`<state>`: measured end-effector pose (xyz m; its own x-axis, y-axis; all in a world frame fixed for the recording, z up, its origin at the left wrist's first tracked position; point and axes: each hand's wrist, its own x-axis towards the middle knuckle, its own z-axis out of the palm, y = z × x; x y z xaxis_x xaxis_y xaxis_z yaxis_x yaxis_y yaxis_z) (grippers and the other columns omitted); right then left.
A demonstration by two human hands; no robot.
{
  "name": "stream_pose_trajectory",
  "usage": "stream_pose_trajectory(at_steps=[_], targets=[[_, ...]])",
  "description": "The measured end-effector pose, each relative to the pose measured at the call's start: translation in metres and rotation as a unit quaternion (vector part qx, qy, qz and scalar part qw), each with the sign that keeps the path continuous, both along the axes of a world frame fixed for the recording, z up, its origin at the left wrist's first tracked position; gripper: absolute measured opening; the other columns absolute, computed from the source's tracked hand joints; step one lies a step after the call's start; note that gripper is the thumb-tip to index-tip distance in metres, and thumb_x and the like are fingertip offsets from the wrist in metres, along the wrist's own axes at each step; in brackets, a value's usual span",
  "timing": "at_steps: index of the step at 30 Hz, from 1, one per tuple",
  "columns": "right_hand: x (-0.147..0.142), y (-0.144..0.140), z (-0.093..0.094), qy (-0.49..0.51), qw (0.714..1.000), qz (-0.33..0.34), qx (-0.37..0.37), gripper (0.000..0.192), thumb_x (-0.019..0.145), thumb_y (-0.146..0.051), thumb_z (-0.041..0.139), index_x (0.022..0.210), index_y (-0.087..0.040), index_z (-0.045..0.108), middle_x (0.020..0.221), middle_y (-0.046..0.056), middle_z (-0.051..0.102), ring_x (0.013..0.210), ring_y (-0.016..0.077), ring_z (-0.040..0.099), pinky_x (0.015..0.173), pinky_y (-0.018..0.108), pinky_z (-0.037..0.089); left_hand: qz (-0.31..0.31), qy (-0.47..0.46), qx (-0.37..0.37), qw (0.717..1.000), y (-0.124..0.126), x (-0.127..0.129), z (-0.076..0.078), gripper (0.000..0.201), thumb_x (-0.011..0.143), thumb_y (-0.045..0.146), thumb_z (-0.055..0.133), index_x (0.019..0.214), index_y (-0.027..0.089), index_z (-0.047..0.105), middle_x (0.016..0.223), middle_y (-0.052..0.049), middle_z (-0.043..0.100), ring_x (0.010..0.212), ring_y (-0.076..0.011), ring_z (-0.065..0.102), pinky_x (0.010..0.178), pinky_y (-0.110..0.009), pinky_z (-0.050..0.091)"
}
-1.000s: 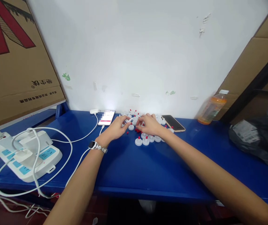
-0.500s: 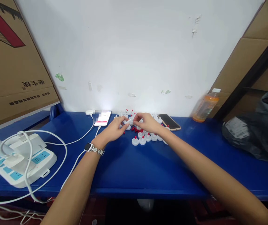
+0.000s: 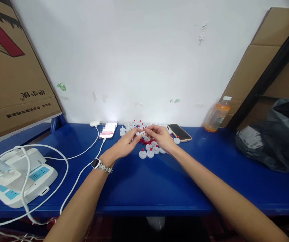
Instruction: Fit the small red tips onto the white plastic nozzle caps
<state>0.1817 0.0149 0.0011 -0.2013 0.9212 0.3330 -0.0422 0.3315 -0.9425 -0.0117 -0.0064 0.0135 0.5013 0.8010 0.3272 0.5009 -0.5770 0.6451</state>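
Note:
Between the fingers of my left hand [image 3: 125, 144] is a white nozzle cap [image 3: 139, 133], its narrow tip pointing right. My right hand [image 3: 160, 137] is closed in a pinch right at that tip; whatever lies between its fingertips is too small to make out. Just below the hands lies a small heap of loose red tips [image 3: 145, 142]. White nozzle caps with red tips [image 3: 142, 154] stand in a group in front of it. More white caps [image 3: 122, 131] spread behind and to the left, partly covered by my hands.
A lit phone [image 3: 108, 130] on a white cable lies at left, a dark phone [image 3: 179, 132] at right. Further out are a power strip [image 3: 43, 176] with looping cables, an orange drink bottle [image 3: 217, 115] and a black plastic bag [image 3: 270, 141]. A white wall [image 3: 144, 60] rises behind the blue table [image 3: 154, 188].
My right hand has come closer to the left, its fingertips now meeting the white cap's tip. The whole view has shifted slightly.

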Motion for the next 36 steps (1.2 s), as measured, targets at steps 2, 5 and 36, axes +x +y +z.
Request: stream_pose_trajectory(at_steps=[2, 5, 36], targets=[[0.000, 0.000, -0.001, 0.013, 1.000, 0.008, -0.006, 0.042, 0.070, -0.055, 0.078, 0.086, -0.018, 0.066, 0.068, -0.001, 0.064, 0.059, 0.0108, 0.051, 0.058, 0.025, 0.040, -0.001, -0.005, 0.003, 1.000, -0.002, 0.001, 0.001, 0.035, 0.102, 0.049, 0.034, 0.119, 0.023, 0.051, 0.098, -0.003, 0.063, 0.093, -0.0203, 0.059, 0.086, -0.034, 0.046], [-0.002, -0.002, -0.002, 0.031, 0.999, 0.015, -0.010, 0.044, 0.071, -0.057, 0.077, 0.086, -0.021, 0.058, 0.065, -0.003, 0.060, 0.057, 0.0110, 0.049, 0.056, 0.025, 0.038, -0.005, -0.020, 0.005, 1.000, -0.005, 0.004, 0.003, 0.035, 0.102, 0.050, 0.032, 0.117, 0.023, 0.051, 0.101, -0.004, 0.063, 0.095, -0.0207, 0.059, 0.088, -0.035, 0.046], [-0.031, 0.067, 0.012, -0.494, 0.842, -0.095, 0.195, 0.026, 0.092, -0.032, 0.051, 0.096, -0.019, 0.073, 0.090, 0.005, 0.074, 0.081, 0.0188, 0.064, 0.076, 0.028, 0.041, 0.210, 0.057, 0.117, 0.969, 0.040, -0.042, -0.019, 0.026, 0.099, 0.031, 0.039, 0.102, 0.019, 0.062, 0.106, -0.010, 0.065, 0.106, -0.0260, 0.059, 0.097, -0.043, 0.046]])
